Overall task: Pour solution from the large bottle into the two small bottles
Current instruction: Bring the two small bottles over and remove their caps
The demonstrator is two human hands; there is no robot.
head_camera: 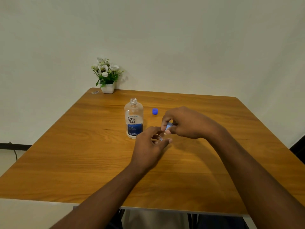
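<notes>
The large clear bottle (133,119) with a blue and white label stands upright and uncapped near the middle of the wooden table (82,154). Its blue cap (155,111) lies to its right. Just right of the bottle, my left hand (149,144) holds a small clear bottle (161,137), mostly hidden by my fingers. Above it, my right hand (183,123) pinches a small pale blue cap (168,126) at that bottle's top. A second small bottle is not visible.
A white pot of artificial white flowers (107,75) stands at the table's far left corner, with a small wrapper (95,92) beside it. A plain wall runs behind the table.
</notes>
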